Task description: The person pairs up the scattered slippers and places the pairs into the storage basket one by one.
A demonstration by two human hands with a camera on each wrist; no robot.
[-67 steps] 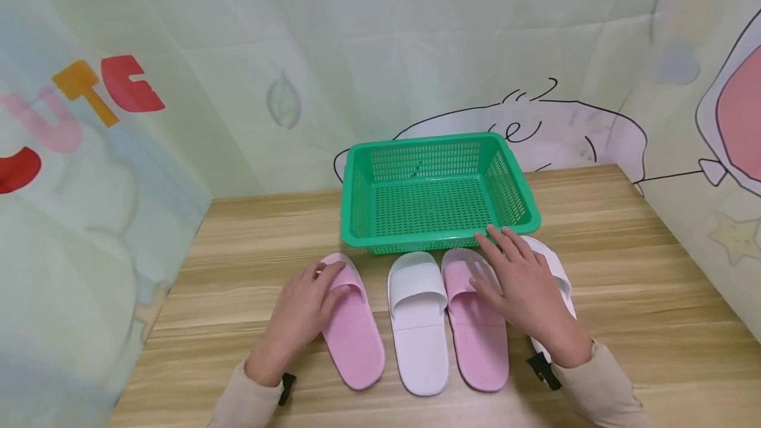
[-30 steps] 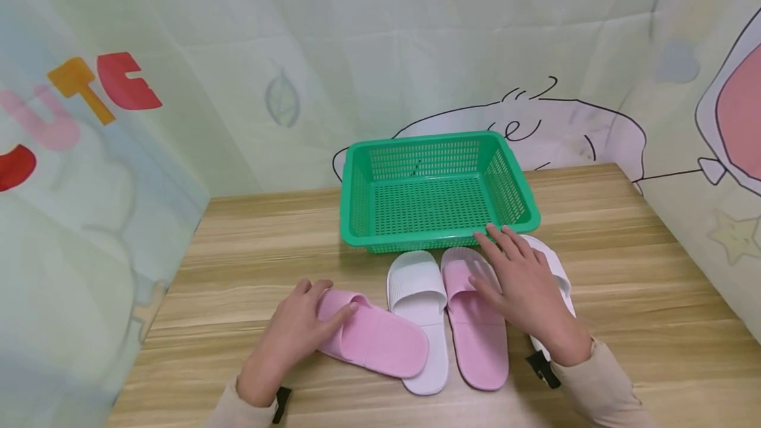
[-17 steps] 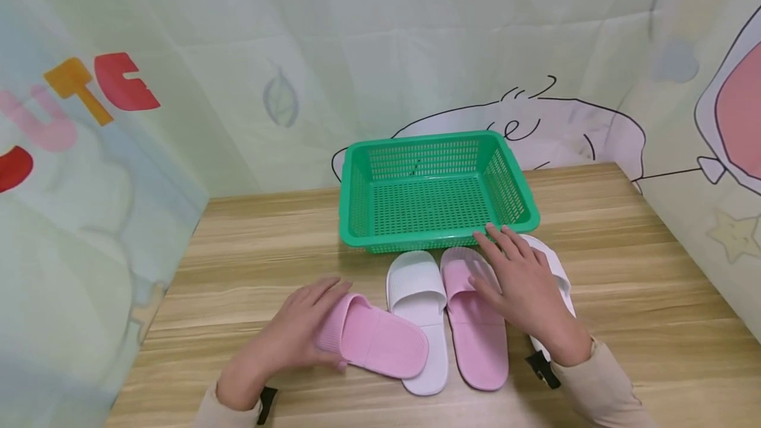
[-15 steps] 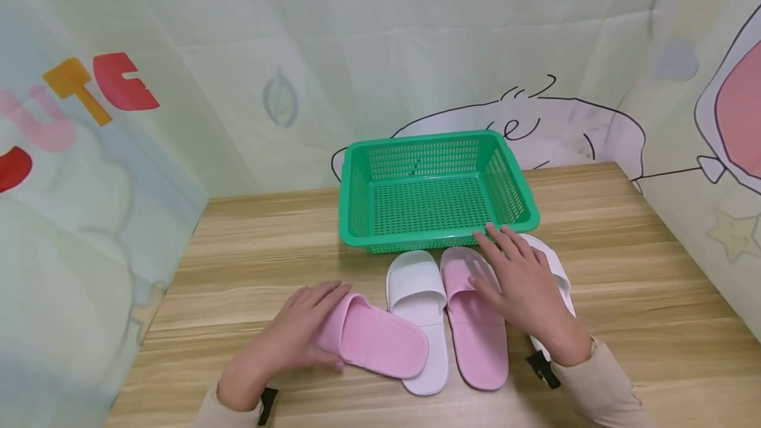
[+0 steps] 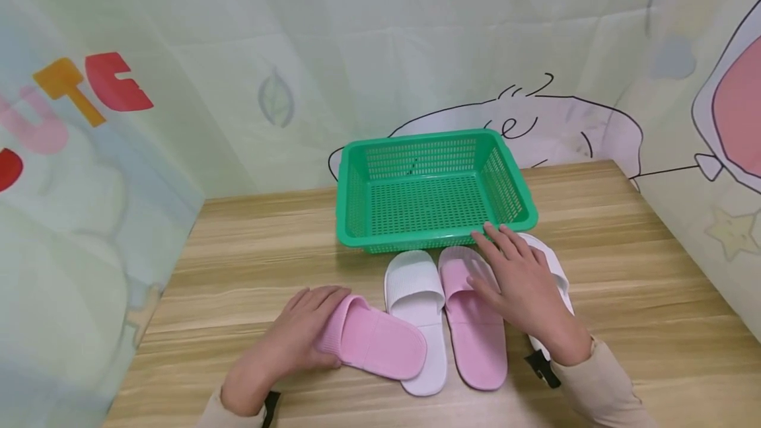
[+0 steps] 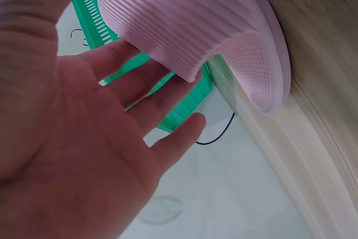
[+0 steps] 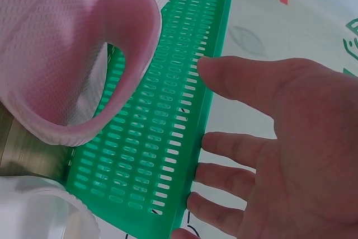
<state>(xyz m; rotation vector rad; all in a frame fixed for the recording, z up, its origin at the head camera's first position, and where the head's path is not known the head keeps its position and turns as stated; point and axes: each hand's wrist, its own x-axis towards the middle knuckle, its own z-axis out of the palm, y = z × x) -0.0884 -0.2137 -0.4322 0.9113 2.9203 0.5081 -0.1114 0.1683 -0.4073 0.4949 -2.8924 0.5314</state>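
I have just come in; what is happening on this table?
A person's left hand is around the strap end of a slanted pink slipper, whose heel end overlaps a white slipper; whether it grips firmly is unclear. The open right hand is over another pink slipper and a second white slipper. The green basket stands behind, with no slipper inside.

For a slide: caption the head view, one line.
Left hand at toe of pink slipper overlapping white slipper; right hand over another pink slipper and another white slipper; green basket behind.
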